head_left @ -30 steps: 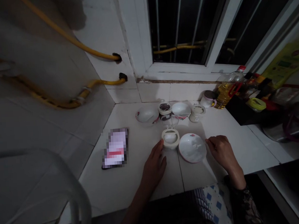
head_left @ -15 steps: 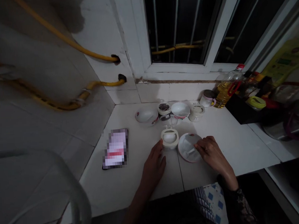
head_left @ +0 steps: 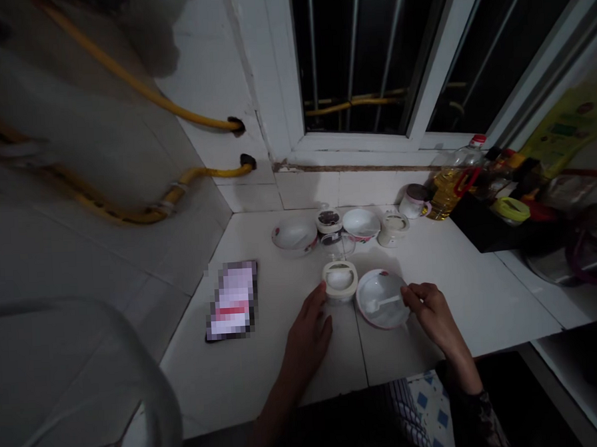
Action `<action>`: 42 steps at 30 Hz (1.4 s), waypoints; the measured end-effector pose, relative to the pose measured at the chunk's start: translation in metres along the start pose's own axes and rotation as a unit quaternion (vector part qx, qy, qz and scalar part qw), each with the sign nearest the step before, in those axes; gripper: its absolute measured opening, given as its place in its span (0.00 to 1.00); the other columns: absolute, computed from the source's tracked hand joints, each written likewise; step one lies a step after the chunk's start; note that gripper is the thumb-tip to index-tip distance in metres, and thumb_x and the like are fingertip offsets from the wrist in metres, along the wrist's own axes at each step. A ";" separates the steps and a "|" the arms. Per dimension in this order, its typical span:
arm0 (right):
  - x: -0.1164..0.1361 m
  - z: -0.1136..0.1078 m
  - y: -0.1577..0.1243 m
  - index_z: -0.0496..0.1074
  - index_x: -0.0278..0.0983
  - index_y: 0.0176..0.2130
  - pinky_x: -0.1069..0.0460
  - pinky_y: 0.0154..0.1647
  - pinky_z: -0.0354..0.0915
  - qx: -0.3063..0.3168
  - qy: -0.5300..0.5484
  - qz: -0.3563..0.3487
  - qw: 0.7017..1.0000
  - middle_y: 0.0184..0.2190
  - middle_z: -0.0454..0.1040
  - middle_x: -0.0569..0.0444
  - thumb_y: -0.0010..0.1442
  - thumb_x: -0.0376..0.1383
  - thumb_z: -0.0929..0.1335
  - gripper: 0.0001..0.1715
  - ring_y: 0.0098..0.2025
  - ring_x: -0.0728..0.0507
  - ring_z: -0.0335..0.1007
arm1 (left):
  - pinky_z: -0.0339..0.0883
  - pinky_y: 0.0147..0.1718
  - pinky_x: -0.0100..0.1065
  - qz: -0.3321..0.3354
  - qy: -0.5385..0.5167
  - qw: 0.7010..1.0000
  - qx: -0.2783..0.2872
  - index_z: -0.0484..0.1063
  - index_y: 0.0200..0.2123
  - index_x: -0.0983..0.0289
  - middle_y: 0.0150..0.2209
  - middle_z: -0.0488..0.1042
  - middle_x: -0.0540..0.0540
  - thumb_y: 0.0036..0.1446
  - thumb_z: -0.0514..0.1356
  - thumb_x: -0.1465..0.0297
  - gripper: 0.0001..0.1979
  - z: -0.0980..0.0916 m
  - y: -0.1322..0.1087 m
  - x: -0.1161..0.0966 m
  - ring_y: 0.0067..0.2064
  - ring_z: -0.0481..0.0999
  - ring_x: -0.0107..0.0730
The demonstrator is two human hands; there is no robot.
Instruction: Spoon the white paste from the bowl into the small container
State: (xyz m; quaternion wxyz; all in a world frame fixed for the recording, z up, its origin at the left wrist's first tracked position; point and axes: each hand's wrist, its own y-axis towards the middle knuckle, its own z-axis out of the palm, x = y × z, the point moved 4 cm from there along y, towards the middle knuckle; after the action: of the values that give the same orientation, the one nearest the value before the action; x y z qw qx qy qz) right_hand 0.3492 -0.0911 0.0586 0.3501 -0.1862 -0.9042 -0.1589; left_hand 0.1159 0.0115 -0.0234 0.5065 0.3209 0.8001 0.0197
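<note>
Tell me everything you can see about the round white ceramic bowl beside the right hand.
This shallow bowl looks like glazed ceramic, with a thin pink rim and a small red pattern at the far edge. It sits flat on the white tiled counter, holding a white spoon whose handle points toward the right hand.

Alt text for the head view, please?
On a white tiled counter below a barred window, the right hand pinches a white spoon in a pink-rimmed white bowl, while the left hand touches a white-lidded container.
</note>
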 end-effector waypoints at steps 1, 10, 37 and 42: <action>-0.004 0.000 0.000 0.64 0.39 0.19 0.51 0.31 0.57 -0.003 0.025 0.024 0.999 0.17 0.65 0.56 0.63 0.55 0.60 0.30 0.26 0.45 0.63 | 0.75 0.49 0.39 0.003 -0.001 1.000 -0.002 0.50 0.68 0.52 0.63 0.65 0.58 0.61 0.53 0.75 0.34 0.000 0.000 0.000 0.53 0.77 0.36; -0.018 -0.002 0.003 0.59 0.40 0.16 0.52 0.25 0.54 -0.051 0.192 0.117 0.973 0.16 0.57 0.59 0.52 0.59 0.66 0.30 0.21 0.49 0.53 | 0.75 0.50 0.40 0.015 0.004 1.000 -0.007 0.49 0.69 0.52 0.64 0.64 0.58 0.61 0.53 0.74 0.34 0.000 0.000 -0.001 0.54 0.76 0.37; 0.032 -0.001 0.012 0.67 0.39 0.24 0.48 0.42 0.61 -0.182 0.006 -0.148 0.972 0.22 0.69 0.55 0.68 0.45 0.61 0.23 0.31 0.45 0.66 | 0.73 0.53 0.40 -0.001 0.009 1.000 0.015 0.49 0.69 0.53 0.65 0.63 0.58 0.60 0.54 0.75 0.35 -0.001 0.001 0.000 0.60 0.72 0.39; -0.004 -0.013 0.004 0.66 0.40 0.22 0.50 0.34 0.60 -0.152 0.003 -0.039 0.988 0.21 0.69 0.54 0.66 0.53 0.61 0.28 0.30 0.44 0.65 | 0.74 0.52 0.39 0.001 0.008 1.000 0.017 0.49 0.69 0.53 0.65 0.63 0.58 0.61 0.53 0.74 0.34 -0.001 0.001 -0.001 0.60 0.72 0.39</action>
State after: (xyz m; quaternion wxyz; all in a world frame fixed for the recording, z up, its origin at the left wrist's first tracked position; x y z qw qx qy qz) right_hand 0.3612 -0.0935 0.0662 0.3138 -0.2016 -0.8752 -0.3082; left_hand 0.1159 0.0122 -0.0220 0.4942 0.3299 0.8043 0.0092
